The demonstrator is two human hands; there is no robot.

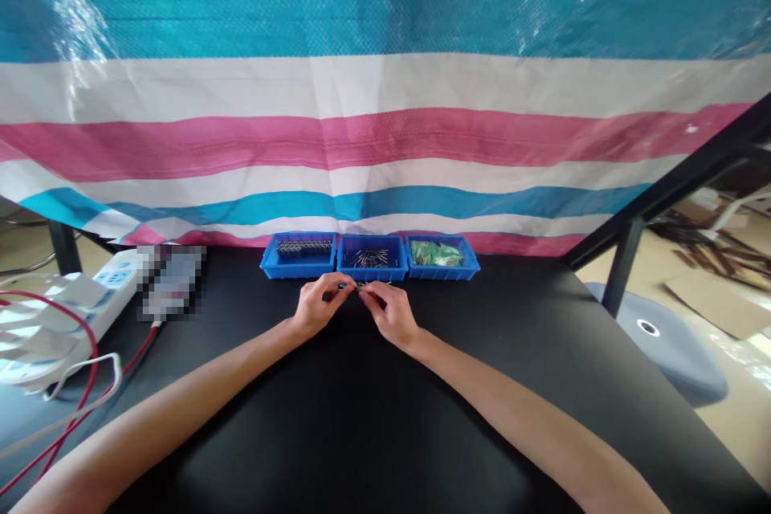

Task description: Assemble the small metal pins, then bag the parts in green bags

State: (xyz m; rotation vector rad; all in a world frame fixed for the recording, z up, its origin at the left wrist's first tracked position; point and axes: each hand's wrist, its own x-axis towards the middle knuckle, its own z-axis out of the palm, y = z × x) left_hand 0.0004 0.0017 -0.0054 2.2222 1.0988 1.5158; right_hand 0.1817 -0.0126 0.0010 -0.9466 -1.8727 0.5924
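My left hand [317, 305] and my right hand [393, 312] meet just in front of the bins, fingertips pinched close together. Between them is a small, slim metal part [357, 287], held at both ends; it is too small to make out its exact kind. Behind the hands, a blue bin [372, 274] contains loose thin metal pins or screws [372, 259]. To its left, another blue bin [299, 268] has rows of dark, round metal parts [304, 247]. The blue bin [444, 274] on the right holds green and clear plastic packets [437, 254].
The bins stand on a black tabletop [355, 418] against a striped plastic sheet [385, 136]. A white power strip [78, 321] with plugs and a red cable [136, 355] occupies the left side. At the right, a grey stool [675, 353] stands beyond the table edge, near a black frame post [623, 265].
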